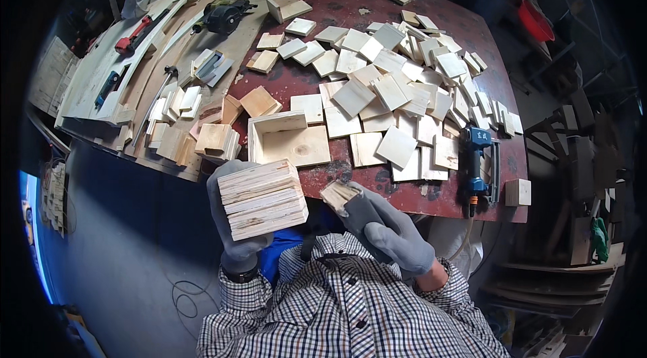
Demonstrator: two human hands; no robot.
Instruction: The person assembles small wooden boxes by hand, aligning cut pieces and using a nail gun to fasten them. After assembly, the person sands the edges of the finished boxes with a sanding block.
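My left hand [237, 250], in a grey glove with a wristwatch at the cuff, grips a stack of plywood squares [263, 199], its layered edges facing up. To the right, my gloved right hand [406, 235] is closed around a wooden block wrapped in dark grey sheet, which looks like a sanding block [362, 218]. The block's bare, rough wooden end points toward the stack, and a gap lies between them. Just beyond my left hand, on the table edge, sits an open corner piece of joined boards [296, 147]. Many loose plywood squares [354, 98] are heaped past it.
The dark red table [431, 204] carries a blue air nailer [477, 162] with a hose at its right edge, near a small wood block [517, 193]. On boards at left lie a circular saw [226, 16], a red tool [135, 38], a hammer [170, 73] and wood blocks [176, 145].
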